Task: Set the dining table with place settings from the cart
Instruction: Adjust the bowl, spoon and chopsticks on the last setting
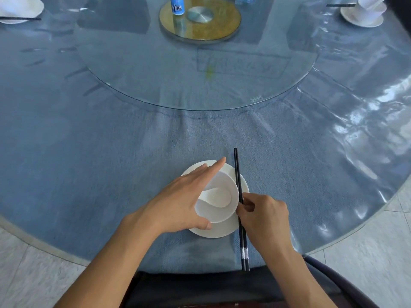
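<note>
A white plate (pixel 222 230) lies near the table's front edge on the blue cloth. A white bowl (pixel 224 210) stands on it with a white spoon (pixel 216 196) inside. My left hand (pixel 184 196) rests against the bowl's left side, fingers stretched out over its rim and thumb at its near edge. A pair of black chopsticks (pixel 241 230) lies along the plate's right side, pointing away from me. My right hand (pixel 260 214) pinches the chopsticks near their middle.
A glass turntable (pixel 200 70) fills the table's middle, with a gold disc (pixel 218 25) and a blue can (pixel 177 5) on it. Place settings stand at far left (pixel 20 10) and far right (pixel 364 12). A dark chair back (pixel 333 278) is below me.
</note>
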Available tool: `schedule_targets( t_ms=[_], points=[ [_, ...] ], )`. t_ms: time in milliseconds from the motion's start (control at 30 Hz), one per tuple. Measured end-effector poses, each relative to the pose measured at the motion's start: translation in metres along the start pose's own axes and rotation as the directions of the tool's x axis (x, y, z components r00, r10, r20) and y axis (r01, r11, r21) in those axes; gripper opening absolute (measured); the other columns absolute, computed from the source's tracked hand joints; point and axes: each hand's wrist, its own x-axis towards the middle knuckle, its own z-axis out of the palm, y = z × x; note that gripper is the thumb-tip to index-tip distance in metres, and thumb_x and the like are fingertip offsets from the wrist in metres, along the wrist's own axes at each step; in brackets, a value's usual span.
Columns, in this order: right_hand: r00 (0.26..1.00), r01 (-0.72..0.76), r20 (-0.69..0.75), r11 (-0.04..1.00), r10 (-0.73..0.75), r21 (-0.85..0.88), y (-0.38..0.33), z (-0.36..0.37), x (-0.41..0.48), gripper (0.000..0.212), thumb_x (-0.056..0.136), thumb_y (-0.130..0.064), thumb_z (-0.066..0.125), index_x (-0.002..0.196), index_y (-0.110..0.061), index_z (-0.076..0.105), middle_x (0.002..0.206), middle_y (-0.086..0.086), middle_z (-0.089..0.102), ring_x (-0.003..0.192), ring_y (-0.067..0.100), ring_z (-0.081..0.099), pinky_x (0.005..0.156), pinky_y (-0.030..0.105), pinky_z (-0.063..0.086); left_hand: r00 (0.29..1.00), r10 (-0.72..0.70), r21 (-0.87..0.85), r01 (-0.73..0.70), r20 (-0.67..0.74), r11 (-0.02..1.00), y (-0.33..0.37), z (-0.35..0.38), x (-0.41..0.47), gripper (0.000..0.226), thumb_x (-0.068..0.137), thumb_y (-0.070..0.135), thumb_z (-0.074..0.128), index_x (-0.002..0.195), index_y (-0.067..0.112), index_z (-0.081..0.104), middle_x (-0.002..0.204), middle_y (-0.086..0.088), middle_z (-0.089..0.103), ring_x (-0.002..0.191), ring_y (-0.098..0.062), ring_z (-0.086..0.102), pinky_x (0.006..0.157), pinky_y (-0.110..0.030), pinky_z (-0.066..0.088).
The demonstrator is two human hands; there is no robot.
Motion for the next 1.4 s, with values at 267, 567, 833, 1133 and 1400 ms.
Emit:
schedule_targets(
  t_ms=[267,567,833,1133,1400],
  points=[
    [0.98,-0.081,-0.169,0.983,0.108,0.162,0.019,-0.018,0.011,0.023,0.095,-0.028,0.071,0.09,-0.007,0.08,0.079,0.012,0.079,0.089,0.035,0.074,0.071,0.029,0.045,0.715,-0.43,-0.56,0.065,-0.551,0.826,-0.036,-0.021,-0.023,0.039,0.098,0.032,0.068,0.135,0.039,0.057,0.132,0.01,0.068,0.102,0.012,0.066,0.101,-0.024,0.051],
    [0.919,-0.39,0.271,0.76,0.286,0.519,0.042,-0.008,0.026,0.008,0.089,-0.014,0.08,0.094,-0.018,0.085,0.078,0.001,0.083,0.074,0.017,0.082,0.086,0.039,0.065,0.721,-0.688,-0.787,0.376,-0.084,0.49,-0.057,0.031,-0.051,0.004,0.094,0.014,0.074,0.093,0.014,0.078,0.085,-0.01,0.081,0.065,-0.018,0.076,0.06,-0.025,0.061],
    [0.928,-0.373,0.228,0.757,0.296,0.536,0.037,0.0,0.025,0.022,0.088,-0.009,0.08,0.079,-0.029,0.084,0.077,0.0,0.083,0.075,0.017,0.082,0.086,0.044,0.066,0.745,-0.647,-0.707,0.37,-0.161,0.602,-0.057,0.045,-0.039,0.02,0.092,0.02,0.075,0.077,0.033,0.08,0.073,0.003,0.08,0.052,-0.006,0.062,0.057,-0.026,0.052],
    [0.93,-0.367,0.205,0.762,0.304,0.534,0.033,-0.002,0.023,0.016,0.089,-0.009,0.08,0.086,-0.024,0.083,0.074,-0.001,0.082,0.07,0.016,0.081,0.086,0.047,0.066,0.756,-0.616,-0.699,0.318,-0.22,0.64,-0.056,0.047,-0.041,0.028,0.093,0.019,0.074,0.079,0.043,0.077,0.073,0.008,0.08,0.056,-0.001,0.067,0.064,-0.027,0.053],
    [0.935,-0.355,0.208,0.784,0.288,0.509,0.03,-0.004,0.021,0.016,0.09,-0.011,0.079,0.086,-0.025,0.084,0.074,-0.003,0.082,0.071,0.015,0.081,0.087,0.048,0.066,0.739,-0.633,-0.685,0.339,-0.231,0.645,-0.057,0.049,-0.04,0.019,0.092,0.018,0.074,0.076,0.027,0.08,0.072,0.009,0.08,0.057,-0.003,0.071,0.071,-0.034,0.061]
  ],
)
